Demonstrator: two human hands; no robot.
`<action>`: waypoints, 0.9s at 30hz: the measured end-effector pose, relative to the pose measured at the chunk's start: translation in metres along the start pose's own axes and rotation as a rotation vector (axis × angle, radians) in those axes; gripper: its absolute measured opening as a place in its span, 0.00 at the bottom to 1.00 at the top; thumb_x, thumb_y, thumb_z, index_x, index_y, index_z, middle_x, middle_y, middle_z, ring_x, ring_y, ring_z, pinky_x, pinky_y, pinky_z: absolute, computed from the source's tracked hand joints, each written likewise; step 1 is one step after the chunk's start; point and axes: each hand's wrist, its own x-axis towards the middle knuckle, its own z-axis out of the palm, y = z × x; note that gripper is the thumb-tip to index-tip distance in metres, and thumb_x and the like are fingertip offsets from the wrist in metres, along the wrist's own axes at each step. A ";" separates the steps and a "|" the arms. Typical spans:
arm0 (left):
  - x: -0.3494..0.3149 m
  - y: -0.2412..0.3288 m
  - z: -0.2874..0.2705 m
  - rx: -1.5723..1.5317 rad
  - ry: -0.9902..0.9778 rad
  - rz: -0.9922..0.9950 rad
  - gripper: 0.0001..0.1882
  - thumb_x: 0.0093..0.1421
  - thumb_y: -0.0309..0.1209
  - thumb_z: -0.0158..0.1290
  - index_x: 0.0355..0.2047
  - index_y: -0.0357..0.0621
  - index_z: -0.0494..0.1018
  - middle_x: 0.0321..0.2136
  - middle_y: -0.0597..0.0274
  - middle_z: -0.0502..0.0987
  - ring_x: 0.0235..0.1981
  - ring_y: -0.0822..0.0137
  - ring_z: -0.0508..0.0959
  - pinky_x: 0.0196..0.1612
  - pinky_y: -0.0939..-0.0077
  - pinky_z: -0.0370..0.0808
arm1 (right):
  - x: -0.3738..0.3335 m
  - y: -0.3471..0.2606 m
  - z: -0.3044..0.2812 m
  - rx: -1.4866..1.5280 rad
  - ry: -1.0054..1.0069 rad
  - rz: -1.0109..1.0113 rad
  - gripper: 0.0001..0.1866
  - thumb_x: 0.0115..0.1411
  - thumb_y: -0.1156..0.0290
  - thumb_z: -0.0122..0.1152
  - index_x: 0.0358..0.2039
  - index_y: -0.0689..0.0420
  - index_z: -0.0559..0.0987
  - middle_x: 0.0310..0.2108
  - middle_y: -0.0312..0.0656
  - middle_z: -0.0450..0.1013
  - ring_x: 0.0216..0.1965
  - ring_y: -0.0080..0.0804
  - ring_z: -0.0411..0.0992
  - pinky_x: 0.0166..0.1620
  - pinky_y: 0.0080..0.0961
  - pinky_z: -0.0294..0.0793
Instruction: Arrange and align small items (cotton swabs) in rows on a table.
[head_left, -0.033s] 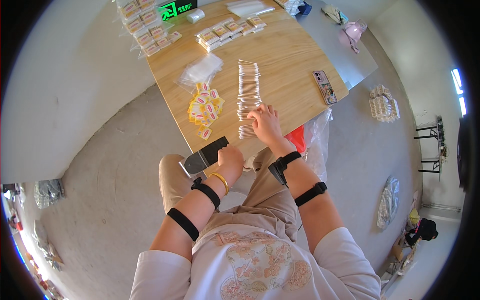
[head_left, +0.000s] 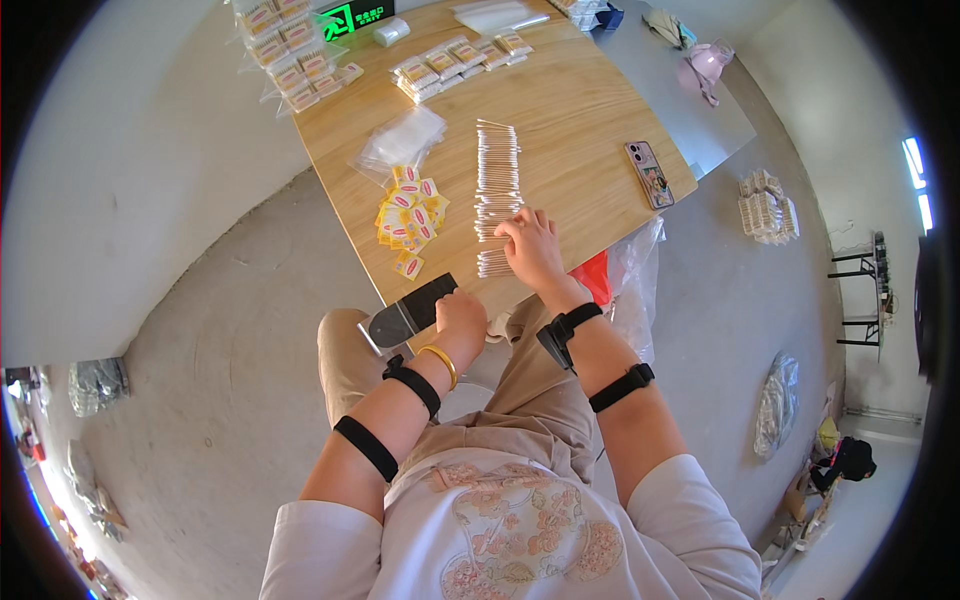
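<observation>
Dozens of cotton swabs (head_left: 498, 172) line up left of and beyond the half-curled right hand (head_left: 533, 243); whether it, or the bent left hand (head_left: 461, 317), grips any, I cannot tell.

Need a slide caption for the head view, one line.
Right hand at a row of swabs, left hand by the edge of the table, yellow cards piled left of the row.

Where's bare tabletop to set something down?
Bare tabletop lies between the cotton swab row and the phone; a narrower strip separates the row from the yellow cards. It's crowded by the right hand and among the bagged packs beyond the row.
</observation>
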 end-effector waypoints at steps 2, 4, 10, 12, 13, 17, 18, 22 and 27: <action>-0.001 0.000 0.000 0.003 0.002 0.004 0.21 0.58 0.44 0.61 0.44 0.42 0.79 0.43 0.56 0.76 0.45 0.60 0.79 0.42 0.69 0.76 | 0.000 0.000 0.000 -0.002 -0.009 -0.002 0.13 0.51 0.79 0.59 0.35 0.46 0.81 0.41 0.37 0.69 0.50 0.42 0.67 0.52 0.43 0.65; -0.001 0.000 -0.001 0.005 0.002 0.001 0.21 0.58 0.45 0.61 0.44 0.43 0.79 0.43 0.56 0.76 0.45 0.60 0.79 0.42 0.69 0.76 | 0.000 0.002 0.001 -0.005 -0.017 -0.002 0.13 0.51 0.79 0.59 0.35 0.46 0.81 0.41 0.37 0.70 0.50 0.42 0.67 0.52 0.43 0.65; -0.001 0.000 -0.001 0.008 0.018 -0.004 0.19 0.58 0.42 0.61 0.44 0.43 0.78 0.42 0.56 0.76 0.44 0.60 0.80 0.41 0.70 0.76 | -0.010 0.002 0.004 -0.064 -0.012 -0.022 0.09 0.50 0.75 0.64 0.30 0.45 0.82 0.40 0.35 0.70 0.48 0.41 0.67 0.51 0.41 0.65; 0.000 -0.001 -0.001 0.011 0.018 -0.006 0.18 0.58 0.41 0.60 0.44 0.43 0.78 0.42 0.56 0.77 0.44 0.60 0.80 0.41 0.70 0.76 | -0.013 0.000 0.002 -0.052 -0.012 -0.015 0.09 0.50 0.76 0.64 0.30 0.45 0.82 0.39 0.35 0.70 0.48 0.41 0.67 0.51 0.40 0.65; 0.000 -0.001 0.000 0.010 0.018 -0.010 0.18 0.58 0.40 0.60 0.44 0.43 0.78 0.43 0.56 0.77 0.44 0.60 0.80 0.41 0.70 0.76 | -0.014 -0.001 0.001 -0.050 -0.011 -0.015 0.09 0.50 0.76 0.64 0.30 0.45 0.82 0.39 0.35 0.70 0.48 0.41 0.67 0.51 0.40 0.65; 0.000 -0.005 0.004 0.017 0.039 -0.008 0.16 0.58 0.40 0.60 0.43 0.44 0.79 0.43 0.56 0.77 0.44 0.60 0.80 0.41 0.69 0.77 | -0.021 0.002 -0.002 0.045 0.033 -0.020 0.12 0.51 0.78 0.60 0.35 0.48 0.81 0.40 0.38 0.71 0.48 0.43 0.67 0.51 0.42 0.65; -0.003 -0.008 0.004 -0.025 0.063 0.023 0.16 0.59 0.39 0.59 0.43 0.44 0.79 0.43 0.55 0.77 0.44 0.59 0.80 0.41 0.68 0.77 | -0.024 0.006 -0.003 0.094 0.081 -0.026 0.13 0.51 0.79 0.59 0.38 0.50 0.80 0.41 0.40 0.72 0.48 0.44 0.68 0.51 0.43 0.66; 0.002 -0.016 -0.012 -0.289 0.067 0.079 0.18 0.57 0.43 0.62 0.40 0.42 0.74 0.39 0.53 0.76 0.41 0.51 0.79 0.44 0.57 0.73 | -0.043 0.018 -0.013 0.198 0.116 0.075 0.16 0.52 0.81 0.55 0.42 0.54 0.78 0.42 0.44 0.72 0.48 0.48 0.68 0.51 0.44 0.68; 0.031 -0.010 -0.017 -0.439 0.711 0.105 0.14 0.61 0.37 0.56 0.43 0.45 0.72 0.42 0.57 0.72 0.46 0.53 0.73 0.48 0.57 0.67 | -0.065 0.022 -0.021 0.214 0.144 0.167 0.18 0.53 0.82 0.52 0.44 0.57 0.78 0.44 0.47 0.72 0.48 0.51 0.68 0.52 0.43 0.69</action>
